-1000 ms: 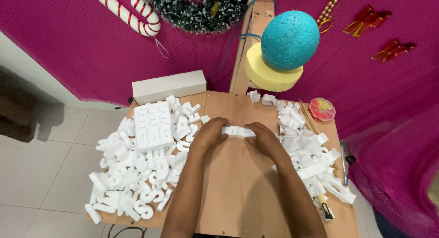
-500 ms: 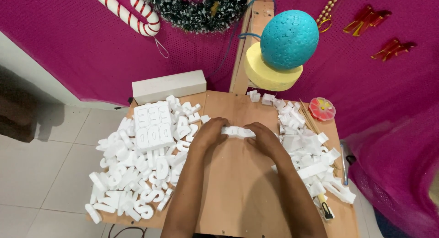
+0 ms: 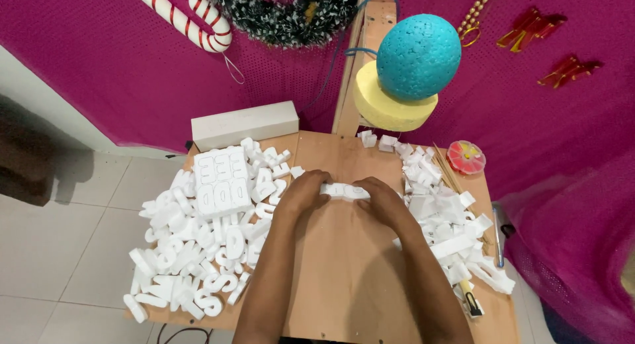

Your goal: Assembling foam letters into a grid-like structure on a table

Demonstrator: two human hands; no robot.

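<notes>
Both my hands rest on a brown wooden table [image 3: 344,278], gripping one small white foam piece [image 3: 344,191] between them. My left hand [image 3: 301,195] holds its left end and my right hand [image 3: 383,202] holds its right end. The piece lies flat just above the board near the middle of the table. A big heap of white foam letters [image 3: 198,245] lies left of my left hand, with a flat foam sheet of cut letters [image 3: 221,180] on top. White foam offcuts [image 3: 443,218] are piled right of my right hand.
A white foam block [image 3: 245,124] stands at the table's back left. A teal foam ball [image 3: 418,56] on a yellow foam disc [image 3: 390,109] hangs on a wooden post. A red round box [image 3: 465,157], a pen [image 3: 497,228] and a cutter [image 3: 471,301] lie at the right edge.
</notes>
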